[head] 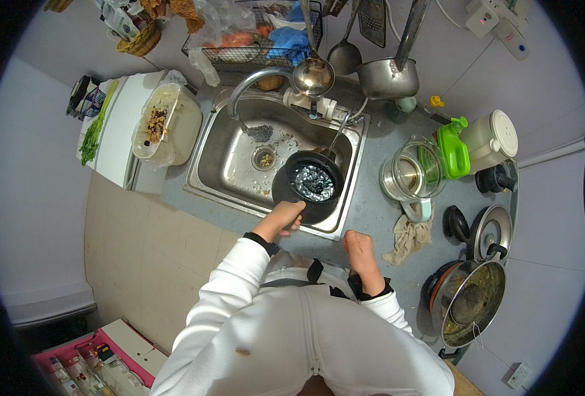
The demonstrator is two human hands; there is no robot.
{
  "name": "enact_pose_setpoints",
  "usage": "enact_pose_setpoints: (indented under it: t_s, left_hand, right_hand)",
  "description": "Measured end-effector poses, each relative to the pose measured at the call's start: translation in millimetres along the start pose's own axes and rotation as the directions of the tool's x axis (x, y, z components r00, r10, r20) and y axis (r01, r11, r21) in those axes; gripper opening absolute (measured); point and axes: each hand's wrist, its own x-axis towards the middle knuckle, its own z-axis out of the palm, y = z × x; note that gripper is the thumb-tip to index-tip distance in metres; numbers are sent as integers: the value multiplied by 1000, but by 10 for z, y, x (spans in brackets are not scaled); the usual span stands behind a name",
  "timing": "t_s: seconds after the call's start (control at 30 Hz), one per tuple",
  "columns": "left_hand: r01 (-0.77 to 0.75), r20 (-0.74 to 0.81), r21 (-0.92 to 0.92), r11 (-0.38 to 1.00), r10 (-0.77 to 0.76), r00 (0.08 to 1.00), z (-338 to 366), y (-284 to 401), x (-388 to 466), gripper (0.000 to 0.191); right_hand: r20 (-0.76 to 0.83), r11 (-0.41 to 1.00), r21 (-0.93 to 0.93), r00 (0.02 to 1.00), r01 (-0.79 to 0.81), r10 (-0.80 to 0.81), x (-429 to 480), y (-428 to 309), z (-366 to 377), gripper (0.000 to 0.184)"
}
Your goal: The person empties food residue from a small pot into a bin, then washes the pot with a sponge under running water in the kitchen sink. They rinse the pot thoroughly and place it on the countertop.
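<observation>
In the right part of the stainless steel sink [230, 171] sits a dark round pot [297, 198], with rippling, glinting water inside. My left hand [287, 216] grips the pot's near rim, thumb on top and fingers curled below. Above the pot's far side, a slim metal spout [340, 132] points down toward the water. My right hand [361, 250] is held over the front edge of the counter, right of the sink. Its fingers are curled in and nothing shows in them. Food scraps lie around the sink drain [264, 158].
A curved faucet [258, 76] arches over the sink's far left. A ladle [314, 76] and saucepan [389, 79] hang behind. Rightward stand a glass pitcher [411, 173], a cloth [408, 240] and a wide pan [470, 302]. A lined scrap bin [186, 131] stands left.
</observation>
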Motion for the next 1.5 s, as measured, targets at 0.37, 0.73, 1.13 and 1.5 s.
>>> enact_pose_setpoints:
  t_s: [0.37,0.73,1.13,1.5]
  left_hand:
    - [-5,-6,-1,1000,5,1000,0,26,-27,35]
    - [4,-5,-5,1000,-4,1000,-5,15,-11,35]
    - [15,4,-13,1000,-15,1000,-13,-14,33,36]
    - [19,11,-9,1000,-19,1000,-12,21,-4,34]
  right_hand:
    - [15,999,6,999,-33,33,13,90,7,47]
    - [40,999,31,999,-23,21,3,7,3,49]
    - [33,1000,-5,999,16,-16,7,9,-2,42]
    - [38,1000,1,999,-22,22,13,-5,-12,41]
